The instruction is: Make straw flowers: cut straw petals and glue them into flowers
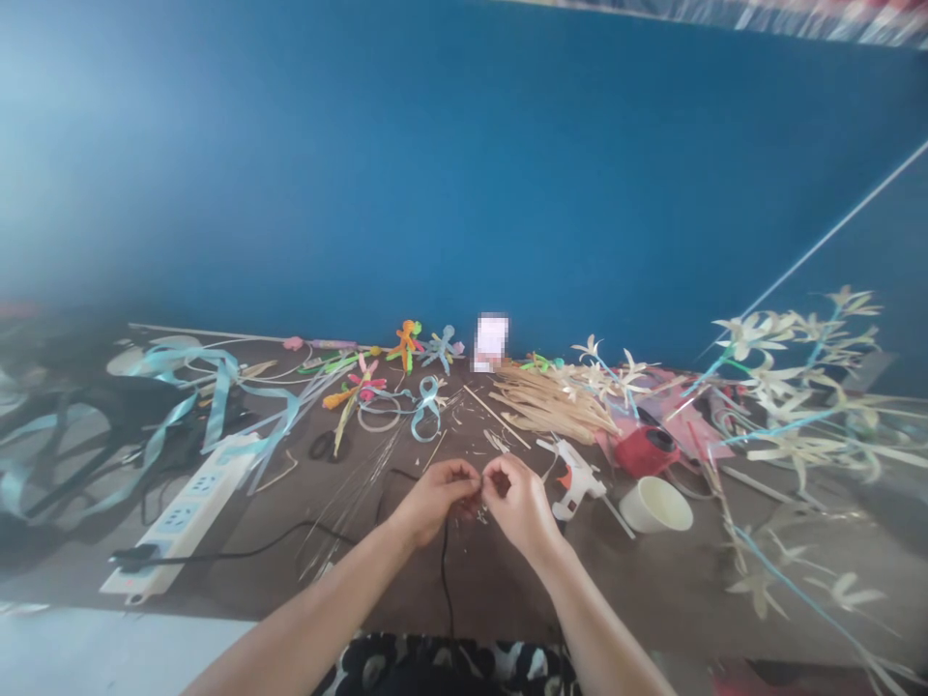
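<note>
My left hand [437, 500] and my right hand [516, 501] meet over the middle of the brown table [652, 580], fingertips pinched together on a small pale piece that is too small to name. Thin straw strands [348, 512] fan out on the table just left of my left hand. A white glue gun [576, 477] lies right beside my right hand, its black cord [444, 570] running between my forearms toward me. A heap of cut straw strips [551, 401] lies behind my hands.
A white power strip [185, 512] lies at the left with light-blue ribbon [217, 387] looped over it. Scissors [326, 445], colourful pipe-cleaner figures [406, 346], a white cup [656, 506], a red tape roll [648, 450] and straw-flower stems [797, 387] crowd the table. A blue wall [464, 174] stands behind.
</note>
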Motion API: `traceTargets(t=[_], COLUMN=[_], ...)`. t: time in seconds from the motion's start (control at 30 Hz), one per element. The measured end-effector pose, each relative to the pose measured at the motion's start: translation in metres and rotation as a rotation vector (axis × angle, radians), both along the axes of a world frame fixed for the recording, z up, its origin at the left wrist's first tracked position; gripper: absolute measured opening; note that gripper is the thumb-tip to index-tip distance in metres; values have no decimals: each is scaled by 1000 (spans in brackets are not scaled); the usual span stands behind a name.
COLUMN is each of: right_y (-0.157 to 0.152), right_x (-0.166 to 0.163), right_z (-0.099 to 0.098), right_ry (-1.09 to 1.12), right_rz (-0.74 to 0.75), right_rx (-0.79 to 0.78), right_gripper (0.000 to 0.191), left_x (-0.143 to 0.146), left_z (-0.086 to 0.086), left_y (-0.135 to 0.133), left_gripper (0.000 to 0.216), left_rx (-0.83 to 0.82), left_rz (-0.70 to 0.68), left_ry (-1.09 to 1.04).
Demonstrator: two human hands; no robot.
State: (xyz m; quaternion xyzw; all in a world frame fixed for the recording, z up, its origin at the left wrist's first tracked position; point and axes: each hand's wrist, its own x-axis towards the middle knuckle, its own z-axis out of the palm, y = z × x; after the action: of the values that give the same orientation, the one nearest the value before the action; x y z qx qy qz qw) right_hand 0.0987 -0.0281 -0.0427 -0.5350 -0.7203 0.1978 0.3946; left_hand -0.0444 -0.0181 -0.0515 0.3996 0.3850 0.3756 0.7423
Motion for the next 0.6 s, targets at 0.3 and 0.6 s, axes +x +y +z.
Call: traceTargets(t=[0.3, 0.6], right_y=[-3, -7], right_x=[1, 5], right_z=[4, 14], right_ry=[84, 19], right_rz=[22, 27], right_rx=[-35, 6], right_gripper=[14, 13], left_x=[0, 2], left_z=[2, 5], left_y=[1, -3], left_gripper=[13, 19], left_rx=[-189, 33], left_rz=[58, 144], left_ry=[-200, 38])
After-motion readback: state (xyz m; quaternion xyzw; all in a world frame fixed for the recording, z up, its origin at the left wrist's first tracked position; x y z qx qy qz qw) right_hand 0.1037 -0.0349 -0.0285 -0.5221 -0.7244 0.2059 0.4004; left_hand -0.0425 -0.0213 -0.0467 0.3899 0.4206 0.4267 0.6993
